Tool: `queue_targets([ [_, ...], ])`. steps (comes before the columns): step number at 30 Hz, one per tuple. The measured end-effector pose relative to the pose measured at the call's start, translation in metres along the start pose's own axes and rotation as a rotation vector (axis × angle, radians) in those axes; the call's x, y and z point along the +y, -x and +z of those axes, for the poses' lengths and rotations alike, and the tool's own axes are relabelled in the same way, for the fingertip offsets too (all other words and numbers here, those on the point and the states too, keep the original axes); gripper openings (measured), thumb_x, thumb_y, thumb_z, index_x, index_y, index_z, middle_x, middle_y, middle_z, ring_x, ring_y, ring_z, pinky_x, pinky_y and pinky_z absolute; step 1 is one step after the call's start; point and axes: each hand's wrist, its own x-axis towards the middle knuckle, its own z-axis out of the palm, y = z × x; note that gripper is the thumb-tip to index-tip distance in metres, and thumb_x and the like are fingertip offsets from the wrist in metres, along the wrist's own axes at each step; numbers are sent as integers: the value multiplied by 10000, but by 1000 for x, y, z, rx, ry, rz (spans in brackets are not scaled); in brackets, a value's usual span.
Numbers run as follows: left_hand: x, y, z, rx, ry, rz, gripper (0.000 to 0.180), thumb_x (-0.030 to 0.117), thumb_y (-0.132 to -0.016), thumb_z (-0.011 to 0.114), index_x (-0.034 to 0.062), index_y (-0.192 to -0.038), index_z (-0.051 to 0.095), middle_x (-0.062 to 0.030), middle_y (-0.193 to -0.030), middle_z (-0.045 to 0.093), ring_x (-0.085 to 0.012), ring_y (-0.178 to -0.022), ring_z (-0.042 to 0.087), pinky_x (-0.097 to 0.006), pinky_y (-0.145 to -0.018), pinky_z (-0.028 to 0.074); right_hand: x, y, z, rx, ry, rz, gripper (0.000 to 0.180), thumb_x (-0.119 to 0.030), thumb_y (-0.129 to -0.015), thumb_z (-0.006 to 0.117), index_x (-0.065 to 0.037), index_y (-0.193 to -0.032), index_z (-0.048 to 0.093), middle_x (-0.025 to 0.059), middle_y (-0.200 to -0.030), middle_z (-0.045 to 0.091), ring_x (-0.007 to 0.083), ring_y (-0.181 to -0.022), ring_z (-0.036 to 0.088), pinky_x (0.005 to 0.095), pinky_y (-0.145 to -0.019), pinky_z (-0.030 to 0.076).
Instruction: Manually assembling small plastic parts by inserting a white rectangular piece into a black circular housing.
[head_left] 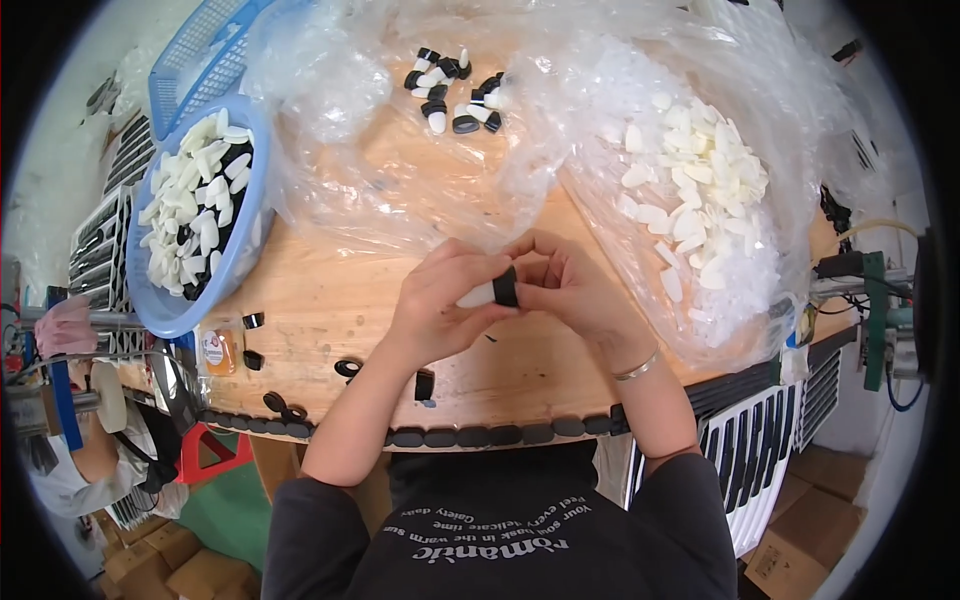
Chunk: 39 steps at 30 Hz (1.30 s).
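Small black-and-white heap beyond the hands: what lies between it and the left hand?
Head view: clear plastic film over the wooden tabletop lies between heap and left hand.

Bright; glare on plastic sheeting (318,92); edges curved, perhaps soft.

Can see only part of the white piece (477,296), covered at one end by the left hand (430,302). Cannot see into the black collar (505,287), partly blocked by the right hand (575,292). Cannot count the black pieces (236,153) in the blue basin (262,150), buried among white pieces (195,165), nor see the bottom. Can follow the blue basket (225,50) only up to the top edge, cut off there. Cannot make out separate bits in the pale mass (735,325), blurred amid clear plastic (600,190). Cannot identify the tiny dark speck (490,338) on the tabletop (320,290).
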Motion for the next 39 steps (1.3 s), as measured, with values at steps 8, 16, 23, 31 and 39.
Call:
queue_targets([
  [8,4,7,-6,-160,107,11,507,120,-667,793,73,-1130,594,-90,-1028,643,-308,-890,587,-396,-765,489,25,1,5,1,-68,-88,405,-59,-795,713,-37,-1142,506,20,-1004,616,96,-930,595,228,-771,503],
  [16,-13,11,-2,0,-248,177,377,112,-766,686,-13,-1103,572,-131,-964,606,-312,-854,565,-395,-745,484,21,-7,1,144,200,-218,297,45,-807,642,10,-1089,557,69,-943,656,94,-791,618,203,-706,492],
  [23,-7,8,8,135,95,-279,184,65,-803,615,14,-979,613,-157,-863,600,-337,-826,573,-404,-722,457,38,-22,-41,208,335,-345,318,74,-814,604,25,-1118,525,81,-916,639,117,-762,623,205,-669,504],
  [31,-32,15,20,190,87,-247,79,76,-813,610,18,-866,602,-160,-821,593,-335,-774,574,-405,-691,454,31,-13,-9,295,390,-277,269,-89,-844,697,-7,-1078,592,76,-1008,609,141,-883,580,254,-782,485],
  [39,-22,19,19,245,156,-309,73,64,-826,609,-4,-848,594,-153,-833,595,-315,-781,590,-376,-686,470,52,-21,-28,371,529,-285,250,-32,-816,709,-2,-1039,599,65,-923,637,124,-836,589,265,-779,502],
])
